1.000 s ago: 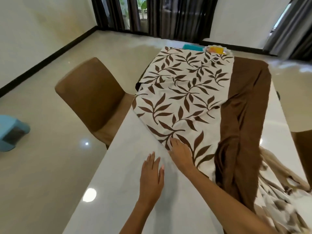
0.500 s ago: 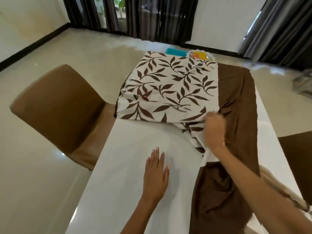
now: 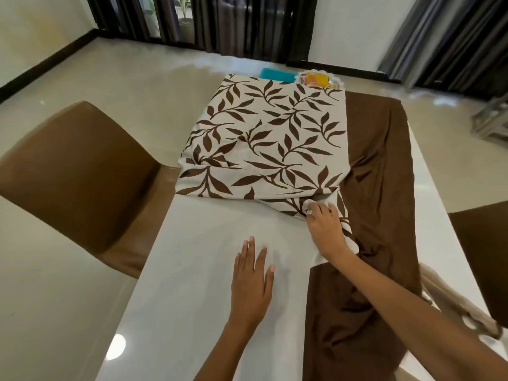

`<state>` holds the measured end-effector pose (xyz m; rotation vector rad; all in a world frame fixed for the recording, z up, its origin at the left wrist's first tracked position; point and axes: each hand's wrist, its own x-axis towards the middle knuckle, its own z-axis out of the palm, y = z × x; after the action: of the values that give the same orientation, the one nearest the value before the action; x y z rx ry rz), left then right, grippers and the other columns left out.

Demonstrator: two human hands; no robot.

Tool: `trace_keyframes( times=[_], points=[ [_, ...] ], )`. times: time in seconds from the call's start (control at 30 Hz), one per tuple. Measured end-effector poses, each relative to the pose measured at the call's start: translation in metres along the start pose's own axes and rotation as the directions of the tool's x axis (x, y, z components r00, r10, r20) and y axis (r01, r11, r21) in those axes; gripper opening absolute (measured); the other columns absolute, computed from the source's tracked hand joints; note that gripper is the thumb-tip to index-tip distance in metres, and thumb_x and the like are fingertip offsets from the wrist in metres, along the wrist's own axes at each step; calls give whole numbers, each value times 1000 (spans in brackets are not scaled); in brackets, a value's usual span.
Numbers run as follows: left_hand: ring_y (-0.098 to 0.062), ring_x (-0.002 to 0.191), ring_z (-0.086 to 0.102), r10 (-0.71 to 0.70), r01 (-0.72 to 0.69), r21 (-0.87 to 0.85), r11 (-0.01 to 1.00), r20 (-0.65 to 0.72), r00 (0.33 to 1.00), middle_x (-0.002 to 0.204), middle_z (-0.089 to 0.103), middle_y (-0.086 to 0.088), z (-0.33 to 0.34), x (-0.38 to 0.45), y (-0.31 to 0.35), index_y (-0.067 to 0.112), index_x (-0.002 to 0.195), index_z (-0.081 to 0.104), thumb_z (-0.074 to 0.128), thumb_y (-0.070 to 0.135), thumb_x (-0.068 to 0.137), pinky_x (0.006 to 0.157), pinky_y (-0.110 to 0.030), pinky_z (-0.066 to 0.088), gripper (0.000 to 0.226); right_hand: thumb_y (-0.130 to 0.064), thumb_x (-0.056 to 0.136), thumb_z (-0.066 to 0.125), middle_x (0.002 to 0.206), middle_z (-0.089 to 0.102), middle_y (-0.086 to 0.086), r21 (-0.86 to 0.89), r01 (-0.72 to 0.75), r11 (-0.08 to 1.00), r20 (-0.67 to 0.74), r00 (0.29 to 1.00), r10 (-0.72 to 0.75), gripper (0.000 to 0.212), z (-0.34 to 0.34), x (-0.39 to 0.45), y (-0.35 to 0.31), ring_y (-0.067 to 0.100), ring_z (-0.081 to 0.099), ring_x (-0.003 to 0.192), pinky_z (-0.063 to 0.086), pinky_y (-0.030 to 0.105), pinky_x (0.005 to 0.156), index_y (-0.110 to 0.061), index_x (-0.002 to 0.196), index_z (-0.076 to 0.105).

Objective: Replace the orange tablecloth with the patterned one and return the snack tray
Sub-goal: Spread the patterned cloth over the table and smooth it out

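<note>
the left hand (image 3: pixel 251 281) lies flat in the lower middle of the frame, fingers straight and a little spread, palm down on the plain white underside of the tablecloth (image 3: pixel 264 138), grasping nothing. just right of it and a little higher, the right hand (image 3: pixel 325 229) has its fingers curled into the cloth, pinching a bunched edge where the printed layer folds back over the plain layer.

the tablecloth is cream with dark brown leafy sprigs and a broad plain brown border (image 3: pixel 376 166). its printed part is folded back on itself and fills the middle of the frame, its near fold running from centre left to the right hand. the brown border runs along the right side, crumpled and rucked below the right forearm, and drops out of the bottom edge. the cloth covers most of the white table (image 3: pixel 428 193), whose bare glossy top shows as a strip at the right.

at the far end, upper middle of the frame, the snack tray (image 3: pixel 319 78) sits just past the cloth's far edge, a lacy white rim around orange and yellow packets; any writing on them is too small to read. a teal object (image 3: pixel 276 74) lies beside it to the left.

a brown chair (image 3: pixel 79 171) stands at the left, another chair (image 3: pixel 481 254) at the right edge. dark curtains (image 3: pixel 247 23) hang along the top.
</note>
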<state>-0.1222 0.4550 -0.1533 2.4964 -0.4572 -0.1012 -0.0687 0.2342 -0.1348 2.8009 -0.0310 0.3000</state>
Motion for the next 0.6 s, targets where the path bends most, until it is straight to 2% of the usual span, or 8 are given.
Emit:
trace_keyframes(
  times=[0.1,0.23,0.3,0.37,0.43,0.47,0.53,0.6],
  points=[
    [-10,143,-14,16,-16,11,1000,-6,1000,155,-8,7,1,1,4,28,148,20,27,46,98,111,-22,-17,53,-31,70,79,112,63,10,21,-44,999,128,991,41,24,2,-5,-5,26,60,103,42,50,97,-9,79,73],
    [-9,142,-16,21,-21,15,1000,16,1000,155,-10,7,4,1,8,28,148,23,25,48,97,110,-22,-19,54,-15,78,73,114,61,9,-42,-27,999,182,983,34,8,1,-5,-8,24,57,105,43,40,96,-11,84,72],
    [-9,143,-15,25,-25,17,1000,15,1000,155,-8,6,4,1,8,27,148,25,25,48,97,110,-22,-19,55,-15,87,59,120,57,9,58,-45,997,178,983,34,14,-2,-4,-9,25,52,112,37,40,102,-9,95,70],
    [-11,144,-9,26,-26,0,1000,-12,1000,155,-4,6,1,1,7,27,147,27,24,48,96,112,-23,-16,55,-12,85,57,119,57,10,333,-59,941,100,995,27,14,-15,-4,-12,24,51,113,36,40,104,-6,89,69],
    [-15,146,-1,9,-10,-30,999,-57,998,155,-1,5,-2,4,8,26,147,24,24,48,98,114,-26,-11,54,-4,80,62,118,57,8,715,-95,693,73,995,61,4,-38,-4,-15,21,52,112,40,34,100,-4,77,65],
    [-18,146,3,-5,2,-42,999,-88,996,156,3,2,-5,7,10,25,147,23,23,50,99,115,-29,-6,54,0,80,63,118,58,6,878,-166,448,148,986,74,8,-51,-3,-15,17,53,111,42,29,96,-4,73,64],
    [-24,145,12,-19,11,-52,999,-160,987,156,15,-6,-10,15,18,21,146,28,27,52,97,116,-37,5,58,4,82,58,115,62,4,931,-358,-63,359,933,0,14,-74,-2,-15,15,57,105,44,26,90,-3,72,64],
    [-30,142,22,46,-60,-53,997,-243,969,152,28,-14,-12,24,26,15,141,41,48,44,94,115,-43,19,56,1,87,53,108,67,5,828,-466,-310,476,878,-48,13,-84,-5,-16,17,61,94,46,26,84,1,82,64]
  ],
)
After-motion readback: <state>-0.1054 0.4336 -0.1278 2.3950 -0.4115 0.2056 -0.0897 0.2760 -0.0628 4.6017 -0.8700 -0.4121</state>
